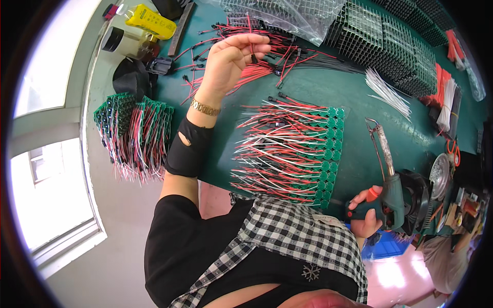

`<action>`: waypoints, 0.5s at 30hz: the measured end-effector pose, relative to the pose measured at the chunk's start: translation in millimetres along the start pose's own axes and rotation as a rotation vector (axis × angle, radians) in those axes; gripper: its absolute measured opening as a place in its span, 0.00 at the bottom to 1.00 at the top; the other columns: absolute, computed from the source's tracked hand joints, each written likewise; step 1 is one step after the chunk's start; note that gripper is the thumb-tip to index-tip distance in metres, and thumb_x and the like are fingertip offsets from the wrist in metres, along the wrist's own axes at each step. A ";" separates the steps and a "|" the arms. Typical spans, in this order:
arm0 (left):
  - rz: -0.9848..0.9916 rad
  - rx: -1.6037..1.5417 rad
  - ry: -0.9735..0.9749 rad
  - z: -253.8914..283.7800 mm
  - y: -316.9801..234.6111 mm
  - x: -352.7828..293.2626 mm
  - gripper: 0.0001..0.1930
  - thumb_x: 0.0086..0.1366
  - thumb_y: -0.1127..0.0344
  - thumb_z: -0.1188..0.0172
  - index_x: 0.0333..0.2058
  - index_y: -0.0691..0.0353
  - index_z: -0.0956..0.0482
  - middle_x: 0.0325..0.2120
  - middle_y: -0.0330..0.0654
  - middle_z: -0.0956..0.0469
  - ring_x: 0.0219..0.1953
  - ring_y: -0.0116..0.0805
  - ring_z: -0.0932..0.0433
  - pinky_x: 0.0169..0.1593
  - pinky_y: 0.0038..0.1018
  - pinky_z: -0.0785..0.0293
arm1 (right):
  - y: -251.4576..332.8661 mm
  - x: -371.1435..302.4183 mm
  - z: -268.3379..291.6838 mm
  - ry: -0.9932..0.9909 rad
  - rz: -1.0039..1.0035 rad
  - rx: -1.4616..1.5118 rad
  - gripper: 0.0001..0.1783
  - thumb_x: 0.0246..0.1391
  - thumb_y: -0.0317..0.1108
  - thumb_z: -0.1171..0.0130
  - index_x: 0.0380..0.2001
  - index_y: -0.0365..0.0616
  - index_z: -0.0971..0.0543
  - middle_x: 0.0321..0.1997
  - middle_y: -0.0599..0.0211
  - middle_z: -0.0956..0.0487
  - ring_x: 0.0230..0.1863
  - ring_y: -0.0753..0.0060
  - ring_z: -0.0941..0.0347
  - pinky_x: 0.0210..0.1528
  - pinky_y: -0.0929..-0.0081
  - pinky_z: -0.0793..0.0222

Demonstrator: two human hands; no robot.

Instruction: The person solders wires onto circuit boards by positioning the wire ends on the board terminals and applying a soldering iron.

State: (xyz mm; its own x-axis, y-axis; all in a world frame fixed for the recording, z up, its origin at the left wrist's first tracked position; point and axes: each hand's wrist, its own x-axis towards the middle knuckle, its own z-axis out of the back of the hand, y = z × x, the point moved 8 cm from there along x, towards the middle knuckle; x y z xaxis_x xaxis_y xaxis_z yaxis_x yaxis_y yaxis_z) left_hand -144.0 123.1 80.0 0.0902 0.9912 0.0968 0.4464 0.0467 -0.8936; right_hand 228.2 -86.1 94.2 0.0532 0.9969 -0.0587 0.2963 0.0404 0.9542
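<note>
My left hand (231,59) is raised over the far side of the table, its fingers closed on a connector lead (253,58) with red wire and a small black plug. Beneath and behind it spreads a loose pile of red and black connector leads (221,33). At the right, my right hand (365,211) grips a teal soldering gun (393,197), whose metal barrel and thin feed tube point away from me. Between my hands lies a panel of small round green circuit boards (328,154), with red, white and black wires (277,149) fanning out to its left.
Wired boards (136,133) are stacked at the table's left edge. Behind them stand a yellow bottle (151,21) and a dark-lidded jar (123,43). Bare boards (385,46) form a large block at the far right, near white wires (387,92). Orange-handled scissors (453,150) and a metal dish (440,169) sit right.
</note>
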 end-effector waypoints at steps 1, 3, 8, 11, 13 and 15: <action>0.064 -0.037 0.025 -4.1 -2.0 -8.7 0.13 0.68 0.70 0.55 0.44 0.69 0.26 0.44 0.51 0.23 0.41 0.32 0.23 0.46 0.28 0.27 | 2.9 -8.7 -2.9 -0.017 -0.020 0.002 0.34 0.52 0.45 0.41 0.55 0.33 0.37 0.32 0.51 0.27 0.27 0.68 0.29 0.31 0.73 0.29; 0.107 -0.041 -0.003 9.8 4.2 -11.1 0.12 0.68 0.70 0.56 0.42 0.69 0.26 0.41 0.49 0.23 0.39 0.31 0.24 0.45 0.27 0.27 | 6.8 -4.5 -11.9 0.085 -0.005 -0.022 0.31 0.57 0.44 0.45 0.57 0.36 0.40 0.33 0.52 0.27 0.28 0.68 0.29 0.33 0.72 0.29; 0.044 0.168 -0.083 -8.5 3.8 -17.2 0.11 0.68 0.73 0.57 0.48 0.66 0.33 0.34 0.44 0.24 0.34 0.28 0.26 0.42 0.25 0.28 | 6.5 -8.7 -9.6 0.054 -0.056 -0.011 0.32 0.56 0.44 0.44 0.57 0.35 0.40 0.33 0.52 0.27 0.28 0.68 0.28 0.33 0.72 0.29; 0.176 0.206 -0.069 -10.8 4.8 -25.6 0.14 0.65 0.77 0.55 0.50 0.66 0.37 0.31 0.41 0.27 0.30 0.23 0.30 0.36 0.19 0.32 | 5.5 -6.3 -7.6 -0.003 -0.076 -0.018 0.33 0.53 0.44 0.42 0.56 0.35 0.38 0.32 0.53 0.27 0.28 0.69 0.29 0.32 0.72 0.30; 0.270 0.221 -0.065 -22.7 15.6 -36.0 0.15 0.64 0.79 0.53 0.50 0.65 0.35 0.28 0.37 0.30 0.27 0.20 0.35 0.31 0.16 0.39 | 5.6 -2.0 -0.6 -0.036 -0.068 -0.039 0.34 0.50 0.45 0.40 0.55 0.34 0.35 0.31 0.54 0.26 0.27 0.70 0.29 0.30 0.74 0.31; 0.138 0.436 -0.015 -38.3 18.5 -40.8 0.13 0.65 0.78 0.52 0.48 0.65 0.33 0.28 0.36 0.30 0.28 0.20 0.35 0.31 0.17 0.38 | 6.2 1.7 1.0 -0.035 -0.062 -0.068 0.34 0.50 0.45 0.40 0.55 0.34 0.35 0.32 0.55 0.26 0.27 0.70 0.29 0.30 0.74 0.31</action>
State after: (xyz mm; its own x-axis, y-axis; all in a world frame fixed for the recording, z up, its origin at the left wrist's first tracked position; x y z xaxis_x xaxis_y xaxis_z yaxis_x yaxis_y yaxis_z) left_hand -105.3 78.8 76.4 0.1087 0.9933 -0.0397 0.0138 -0.0415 -0.9990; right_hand 231.1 -84.2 99.7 0.0699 0.9894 -0.1277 0.2350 0.1081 0.9660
